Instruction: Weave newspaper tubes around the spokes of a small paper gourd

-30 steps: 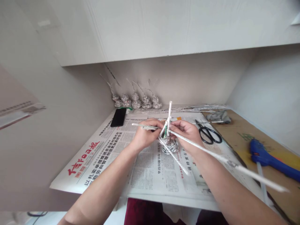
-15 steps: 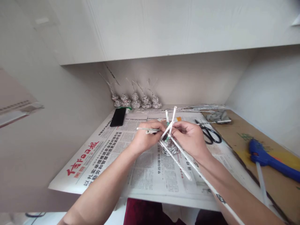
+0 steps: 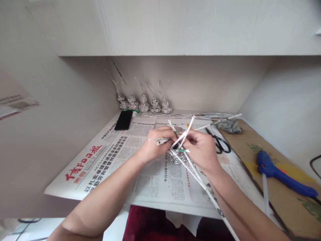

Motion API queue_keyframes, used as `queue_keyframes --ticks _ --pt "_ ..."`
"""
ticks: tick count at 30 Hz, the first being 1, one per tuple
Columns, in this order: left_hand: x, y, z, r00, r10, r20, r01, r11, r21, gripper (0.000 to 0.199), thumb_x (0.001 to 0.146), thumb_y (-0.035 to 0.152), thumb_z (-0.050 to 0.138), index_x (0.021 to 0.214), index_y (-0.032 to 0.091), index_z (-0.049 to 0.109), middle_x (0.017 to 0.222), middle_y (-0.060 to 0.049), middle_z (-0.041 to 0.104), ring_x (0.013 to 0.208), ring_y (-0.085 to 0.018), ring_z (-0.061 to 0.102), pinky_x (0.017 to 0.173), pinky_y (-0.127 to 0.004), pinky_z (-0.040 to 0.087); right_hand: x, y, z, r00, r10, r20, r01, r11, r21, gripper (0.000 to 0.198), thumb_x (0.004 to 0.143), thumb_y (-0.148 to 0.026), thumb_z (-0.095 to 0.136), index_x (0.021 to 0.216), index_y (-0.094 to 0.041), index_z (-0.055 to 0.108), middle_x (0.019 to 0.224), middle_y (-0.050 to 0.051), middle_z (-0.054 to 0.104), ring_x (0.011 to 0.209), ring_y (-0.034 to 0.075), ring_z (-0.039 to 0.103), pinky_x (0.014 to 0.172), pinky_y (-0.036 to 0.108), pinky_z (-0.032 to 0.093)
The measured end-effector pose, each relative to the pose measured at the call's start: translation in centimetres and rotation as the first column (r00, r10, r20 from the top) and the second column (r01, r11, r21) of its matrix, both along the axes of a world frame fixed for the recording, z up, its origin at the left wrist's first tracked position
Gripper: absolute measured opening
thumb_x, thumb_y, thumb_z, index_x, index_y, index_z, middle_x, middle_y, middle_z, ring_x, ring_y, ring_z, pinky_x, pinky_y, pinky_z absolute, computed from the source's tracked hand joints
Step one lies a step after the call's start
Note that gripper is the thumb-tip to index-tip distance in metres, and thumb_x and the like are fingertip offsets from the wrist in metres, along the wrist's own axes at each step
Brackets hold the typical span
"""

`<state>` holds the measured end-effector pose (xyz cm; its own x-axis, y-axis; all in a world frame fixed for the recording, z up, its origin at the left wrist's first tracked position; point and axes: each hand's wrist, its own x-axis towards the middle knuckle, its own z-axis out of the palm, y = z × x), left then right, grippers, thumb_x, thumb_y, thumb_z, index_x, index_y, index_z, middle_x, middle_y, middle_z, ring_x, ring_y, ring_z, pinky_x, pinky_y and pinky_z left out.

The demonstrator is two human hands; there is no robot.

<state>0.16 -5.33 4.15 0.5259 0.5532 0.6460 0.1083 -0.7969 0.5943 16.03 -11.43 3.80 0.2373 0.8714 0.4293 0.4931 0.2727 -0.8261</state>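
Over the middle of the newspaper, a small woven paper piece sits between my hands, with several rolled paper tubes sticking out of it. My left hand is closed on its left side, fingers pinching at the tubes; two tube ends poke out to the left past the fingers. On the right, my right hand pinches around the tubes near the weave's top. One long white tube runs down along my right forearm. The fingertips partly hide the weave's upper rim.
Several gourd-shaped paper weavings stand along the back wall. A phone lies at the left. Paper tubes are laid at the back. Black scissors, a grey cloth and a blue glue gun on cardboard are at the right.
The tubes around the weave have shifted: one end now points right across its front, and another points out behind my right hand. Both hands stay at the weave. The view has shifted slightly.
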Motion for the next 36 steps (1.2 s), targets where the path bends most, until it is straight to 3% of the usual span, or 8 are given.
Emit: queue_keyframes --ticks 6,10,14,17,21,26,32,36 --pt "-0.2 0.5 0.3 1.0 0.009 0.012 -0.006 0.975 -0.22 0.014 0.071 0.002 0.06 0.071 0.014 0.068 0.073 -0.002 0.065 0.067 -0.01 0.06 0.062 -0.02 0.048 0.2 -0.1 0.0 0.995 0.089 0.04 -0.088 0.996 -0.024 0.02 0.081 -0.023 0.06 0.094 -0.021 0.075 0.088 0.004 0.075 0.075 0.018 0.071 0.068 0.026 0.054" --pt "-0.1 0.8 0.0 0.991 -0.069 0.111 0.112 0.887 -0.448 0.006 0.073 0.008 0.061 0.075 0.013 0.059 0.07 0.0 0.061 0.055 -0.008 0.057 0.05 -0.019 0.049 0.1 0.2 -0.4 0.996 0.079 -0.039 -0.081 0.996 -0.039 0.014 0.078 -0.025 0.066 0.09 -0.02 0.072 0.086 0.004 0.075 0.073 0.018 0.07 0.066 0.026 0.054" --pt "0.2 1.1 -0.6 0.976 -0.031 0.215 0.146 0.826 -0.544 0.023 0.069 0.012 0.068 0.075 0.017 0.046 0.069 0.002 0.059 0.051 -0.008 0.057 0.045 -0.02 0.05 0.1 0.7 -0.8 0.979 0.118 -0.165 -0.125 0.992 -0.027 0.01 0.077 -0.023 0.066 0.087 -0.02 0.067 0.09 0.005 0.074 0.074 0.017 0.07 0.067 0.026 0.054" --pt "0.4 1.4 -0.9 0.975 0.038 0.219 0.101 0.802 -0.589 0.028 0.066 0.013 0.072 0.079 0.016 0.048 0.068 0.003 0.059 0.05 -0.009 0.057 0.044 -0.021 0.051 0.2 1.0 -1.1 0.951 0.161 -0.264 -0.178 0.983 -0.044 0.01 0.078 -0.024 0.065 0.087 -0.019 0.066 0.09 0.006 0.074 0.076 0.018 0.07 0.066 0.026 0.054" --pt "0.2 2.1 -1.2 0.974 0.054 0.218 0.114 0.719 -0.686 0.042 0.062 0.014 0.077 0.097 0.014 0.054 0.07 0.001 0.065 0.051 -0.01 0.059 0.044 -0.02 0.05 0.3 1.5 -1.3 0.923 0.175 -0.344 -0.214 0.974 -0.077 0.014 0.076 -0.028 0.069 0.086 -0.019 0.065 0.087 0.006 0.074 0.073 0.018 0.07 0.064 0.026 0.054" --pt "-0.2 2.8 -1.5 0.978 -0.051 0.203 0.18 0.703 -0.688 0.022 0.065 0.022 0.077 0.08 0.011 0.064 0.062 0.0 0.063 0.047 -0.008 0.055 0.044 -0.019 0.047 0.3 1.6 -1.0 0.912 0.214 -0.35 -0.262 0.96 -0.097 0.015 0.076 -0.029 0.07 0.086 -0.019 0.065 0.086 0.006 0.074 0.073 0.016 0.069 0.066 0.025 0.053" --pt "-0.7 2.9 -1.5 0.973 -0.101 0.208 0.221 0.667 -0.711 0.034 0.057 0.025 0.082 0.083 0.013 0.063 0.066 0.001 0.064 0.048 -0.008 0.053 0.042 -0.018 0.041 0.5 1.7 -1.1 0.876 0.288 -0.387 -0.354 0.929 -0.111 0.02 0.076 -0.033 0.073 0.088 -0.019 0.066 0.086 0.005 0.074 0.078 0.017 0.07 0.073 0.028 0.054" --pt "-0.7 3.0 -1.4 0.97 -0.107 0.22 0.231 0.695 -0.68 0.034 0.057 0.027 0.083 0.078 0.013 0.061 0.061 0.001 0.061 0.047 -0.008 0.053 0.043 -0.018 0.041 0.7 1.9 -1.2 0.872 0.315 -0.374 -0.38 0.918 -0.114 0.023 0.075 -0.036 0.074 0.089 -0.018 0.068 0.086 0.006 0.074 0.08 0.019 0.07 0.076 0.032 0.055"
